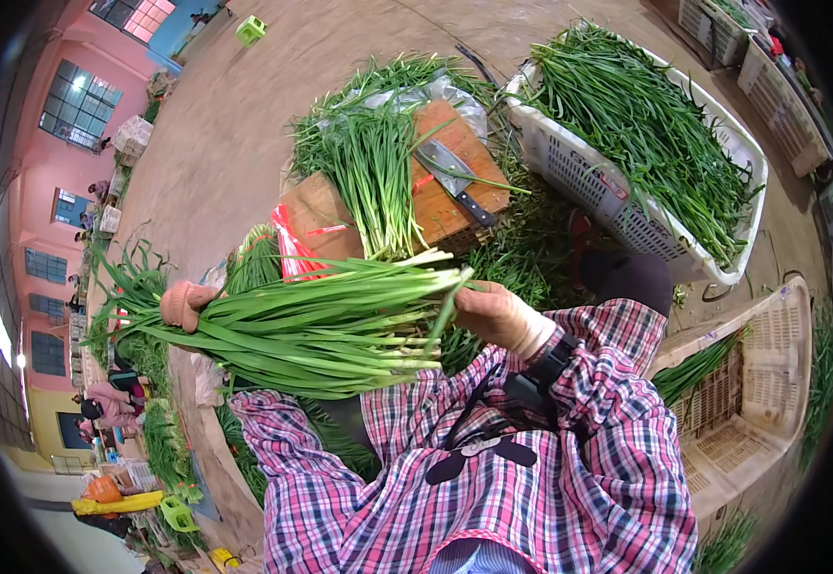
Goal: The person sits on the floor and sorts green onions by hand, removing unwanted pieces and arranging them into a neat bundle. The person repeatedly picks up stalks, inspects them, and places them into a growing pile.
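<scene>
A thick bunch of garlic chives (pixel 316 323) lies crosswise in front of my plaid smock. My left hand (pixel 190 305), its fingers covered in pinkish cloth, is closed around the leafy end. At the pale stalk ends, my right hand (pixel 495 313) pinches a loose chive leaf (pixel 446 313). Beyond the bunch, a cleaver (pixel 452 176) with a black handle rests on a wooden board (pixel 452 215). A pile of chives (pixel 377 172) lies beside it, stalk ends towards me. Red plastic ties (pixel 291 244) hang at the board's left corner.
To the right, a white plastic crate (pixel 581 172) is heaped with chives. A tilted, dirty crate (pixel 768 373) nearer me holds a few stalks. Loose greens (pixel 531 265) cover the floor around the board. People (pixel 112 405) work along the left wall. A green stool (pixel 250 30) stands far off.
</scene>
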A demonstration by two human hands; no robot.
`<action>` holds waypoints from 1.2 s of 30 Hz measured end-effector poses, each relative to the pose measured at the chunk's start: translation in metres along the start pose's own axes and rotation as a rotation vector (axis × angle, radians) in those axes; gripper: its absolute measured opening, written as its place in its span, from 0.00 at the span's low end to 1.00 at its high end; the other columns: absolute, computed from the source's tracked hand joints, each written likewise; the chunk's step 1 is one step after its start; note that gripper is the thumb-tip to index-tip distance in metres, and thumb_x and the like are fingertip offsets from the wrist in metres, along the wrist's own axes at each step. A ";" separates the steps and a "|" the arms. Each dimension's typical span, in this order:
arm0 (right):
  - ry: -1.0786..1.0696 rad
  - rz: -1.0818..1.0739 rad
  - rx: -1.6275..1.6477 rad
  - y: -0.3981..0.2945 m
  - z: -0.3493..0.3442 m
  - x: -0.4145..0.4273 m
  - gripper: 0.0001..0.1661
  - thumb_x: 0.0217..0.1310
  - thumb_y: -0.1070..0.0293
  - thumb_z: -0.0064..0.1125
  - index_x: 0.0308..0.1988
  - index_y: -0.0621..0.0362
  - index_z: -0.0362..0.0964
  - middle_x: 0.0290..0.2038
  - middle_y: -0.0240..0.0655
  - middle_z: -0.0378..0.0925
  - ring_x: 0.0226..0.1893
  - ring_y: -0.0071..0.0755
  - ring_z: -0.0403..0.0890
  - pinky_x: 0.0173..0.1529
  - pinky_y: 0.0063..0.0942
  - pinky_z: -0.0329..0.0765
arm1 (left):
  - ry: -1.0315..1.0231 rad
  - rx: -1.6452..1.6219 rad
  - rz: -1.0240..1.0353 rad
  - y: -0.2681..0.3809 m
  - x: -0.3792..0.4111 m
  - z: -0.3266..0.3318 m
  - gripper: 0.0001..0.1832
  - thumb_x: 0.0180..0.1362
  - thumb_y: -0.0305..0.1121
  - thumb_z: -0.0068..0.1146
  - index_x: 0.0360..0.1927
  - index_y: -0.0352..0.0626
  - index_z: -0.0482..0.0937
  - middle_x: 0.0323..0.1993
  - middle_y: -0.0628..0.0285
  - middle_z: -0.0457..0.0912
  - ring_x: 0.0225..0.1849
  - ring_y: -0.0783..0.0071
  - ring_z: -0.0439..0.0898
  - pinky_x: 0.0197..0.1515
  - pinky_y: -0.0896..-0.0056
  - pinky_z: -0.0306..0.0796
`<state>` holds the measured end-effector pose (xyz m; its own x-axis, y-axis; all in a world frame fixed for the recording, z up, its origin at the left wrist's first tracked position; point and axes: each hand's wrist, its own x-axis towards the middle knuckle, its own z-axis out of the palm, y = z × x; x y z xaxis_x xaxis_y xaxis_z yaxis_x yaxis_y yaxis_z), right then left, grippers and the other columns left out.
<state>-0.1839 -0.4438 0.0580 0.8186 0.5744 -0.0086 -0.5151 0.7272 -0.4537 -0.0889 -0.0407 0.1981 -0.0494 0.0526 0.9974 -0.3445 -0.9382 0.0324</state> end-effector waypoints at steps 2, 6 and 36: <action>-0.049 0.077 -0.075 -0.009 -0.011 -0.015 0.20 0.65 0.62 0.62 0.49 0.68 0.77 0.50 0.40 0.81 0.54 0.38 0.78 0.66 0.33 0.67 | 0.084 0.026 0.188 0.019 0.014 0.009 0.09 0.70 0.27 0.35 0.34 0.45 0.67 0.26 0.63 0.67 0.30 0.70 0.68 0.40 0.65 0.68; -0.196 0.092 -0.211 -0.034 -0.024 -0.032 0.24 0.57 0.57 0.67 0.42 0.71 0.80 0.59 0.51 0.75 0.61 0.49 0.75 0.69 0.40 0.64 | -0.039 -0.030 0.322 0.033 0.028 0.005 0.06 0.68 0.26 0.40 0.36 0.43 0.70 0.31 0.60 0.73 0.31 0.67 0.72 0.41 0.60 0.70; -0.041 0.309 -0.514 -0.028 0.027 -0.002 0.14 0.64 0.66 0.64 0.45 0.65 0.80 0.33 0.37 0.84 0.33 0.29 0.85 0.42 0.25 0.79 | -0.831 -2.750 -0.336 0.070 0.097 0.000 0.08 0.58 0.23 0.54 0.23 0.42 0.79 0.26 0.57 0.83 0.28 0.64 0.86 0.41 0.67 0.78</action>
<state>-0.1779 -0.4552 0.0945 0.6348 0.7516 -0.1794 -0.5307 0.2553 -0.8082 -0.1175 -0.1017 0.2973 0.0545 -0.5337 0.8439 0.0920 0.8443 0.5279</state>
